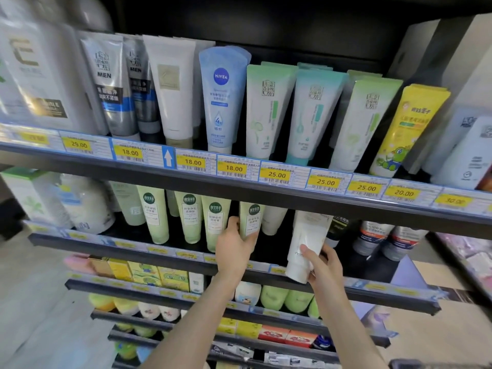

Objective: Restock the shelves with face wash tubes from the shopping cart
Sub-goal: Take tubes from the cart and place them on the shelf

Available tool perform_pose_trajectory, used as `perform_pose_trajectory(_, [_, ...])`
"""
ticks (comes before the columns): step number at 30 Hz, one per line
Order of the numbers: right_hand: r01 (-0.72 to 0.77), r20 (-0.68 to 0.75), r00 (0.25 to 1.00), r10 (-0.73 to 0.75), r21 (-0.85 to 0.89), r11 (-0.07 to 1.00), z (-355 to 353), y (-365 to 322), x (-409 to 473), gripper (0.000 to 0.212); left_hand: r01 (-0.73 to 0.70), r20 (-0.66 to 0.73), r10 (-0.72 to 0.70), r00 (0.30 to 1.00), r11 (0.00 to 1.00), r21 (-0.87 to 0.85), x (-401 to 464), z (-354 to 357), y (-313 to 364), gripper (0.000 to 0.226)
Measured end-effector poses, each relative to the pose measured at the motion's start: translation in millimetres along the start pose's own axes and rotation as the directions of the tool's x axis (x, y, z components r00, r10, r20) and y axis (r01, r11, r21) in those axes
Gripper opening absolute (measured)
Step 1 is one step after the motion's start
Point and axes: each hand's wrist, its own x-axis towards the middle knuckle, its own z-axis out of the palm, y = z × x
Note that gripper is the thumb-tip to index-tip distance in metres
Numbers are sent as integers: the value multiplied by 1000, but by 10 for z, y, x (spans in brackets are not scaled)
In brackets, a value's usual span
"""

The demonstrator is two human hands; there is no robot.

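Left hand (234, 246) gripping green tube (250, 222); right hand (323, 265) gripping white tube (306, 243). Advising: be seating white tube upright in gap beside it.

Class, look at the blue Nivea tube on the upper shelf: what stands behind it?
Behind the Nivea tube a second blue tube peeks out at its top right edge. Anything further back is covered.
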Motion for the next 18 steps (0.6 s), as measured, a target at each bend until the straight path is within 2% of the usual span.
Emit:
perform_pose_trajectory(12, [-5,-2,1000,5,-7,1000,-18,31,-14,50,-65,5,65,998,997,48,20,52,-87,33])
perform_pose_trajectory(18, [-3,1,1000,4,-55,998,-15,-3,-2,55,-35,59,35,998,999,1,41,43,-177,50])
